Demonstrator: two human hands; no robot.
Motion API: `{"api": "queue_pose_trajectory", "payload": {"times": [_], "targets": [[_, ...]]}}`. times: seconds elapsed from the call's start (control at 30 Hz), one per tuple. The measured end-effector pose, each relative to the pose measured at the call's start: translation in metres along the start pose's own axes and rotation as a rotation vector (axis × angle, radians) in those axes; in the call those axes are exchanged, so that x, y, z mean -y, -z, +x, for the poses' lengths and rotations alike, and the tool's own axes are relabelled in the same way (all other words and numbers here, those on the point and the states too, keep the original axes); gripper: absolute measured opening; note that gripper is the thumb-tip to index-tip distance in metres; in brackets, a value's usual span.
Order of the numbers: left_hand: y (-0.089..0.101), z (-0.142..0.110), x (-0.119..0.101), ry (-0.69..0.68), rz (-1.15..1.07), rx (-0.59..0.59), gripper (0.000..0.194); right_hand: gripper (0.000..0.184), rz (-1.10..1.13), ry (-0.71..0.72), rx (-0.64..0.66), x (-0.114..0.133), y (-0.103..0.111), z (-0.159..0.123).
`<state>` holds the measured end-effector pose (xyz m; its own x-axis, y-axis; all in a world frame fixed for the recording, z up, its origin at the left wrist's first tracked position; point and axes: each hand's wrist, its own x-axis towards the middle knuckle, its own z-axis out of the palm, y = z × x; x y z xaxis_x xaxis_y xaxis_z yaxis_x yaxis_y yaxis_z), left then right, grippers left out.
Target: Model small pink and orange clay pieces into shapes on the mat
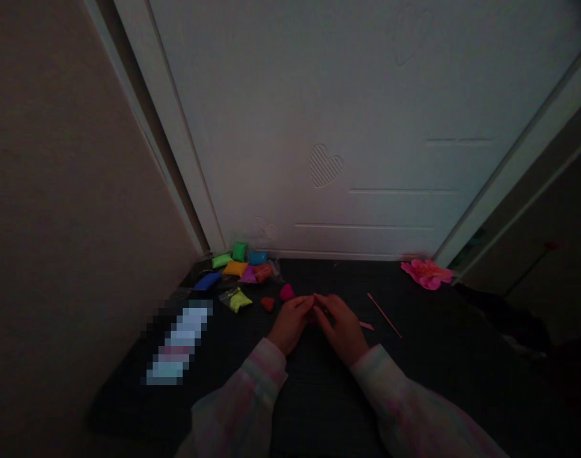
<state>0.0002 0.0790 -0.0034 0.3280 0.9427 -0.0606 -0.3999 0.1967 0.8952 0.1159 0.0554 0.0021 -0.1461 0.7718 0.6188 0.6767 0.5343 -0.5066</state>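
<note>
My left hand [292, 323] and my right hand [342, 326] meet over the middle of the dark table, fingertips pinched together. Whatever sits between the fingers is too dark and small to name. Just beyond my left hand is a magenta lump [287, 292] that looks like modelling clay, partly covered by the hand. An orange-red lump [267, 304] lies to its left. Beside my right hand, a flat pink piece [367, 326] pokes out, its other end hidden. Farther right rests a thin pink stick [384, 315], apart from the hand.
Several coloured clay packets, among them an orange one [236, 269] and a yellow one [239, 301], lie at the back left. A blurred, lit rectangle [180, 342] is on the left. A pink flower [426, 274] sits at the back right. A white door [281, 127] stands behind the table.
</note>
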Motion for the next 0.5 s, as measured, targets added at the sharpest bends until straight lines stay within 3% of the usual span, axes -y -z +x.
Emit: {"api": "queue_pose_trajectory", "payload": {"times": [0.27,0.5], "targets": [[0.002,0.002,0.002,0.013,-0.047,0.019,0.026,0.017,0.016,-0.021,-0.049,-0.003,0.001,0.002],[0.011,0.003,-0.005,-0.086,0.198,-0.144,0.028,0.009,0.005,-0.053,-0.117,-0.018,0.013,0.005]]}}
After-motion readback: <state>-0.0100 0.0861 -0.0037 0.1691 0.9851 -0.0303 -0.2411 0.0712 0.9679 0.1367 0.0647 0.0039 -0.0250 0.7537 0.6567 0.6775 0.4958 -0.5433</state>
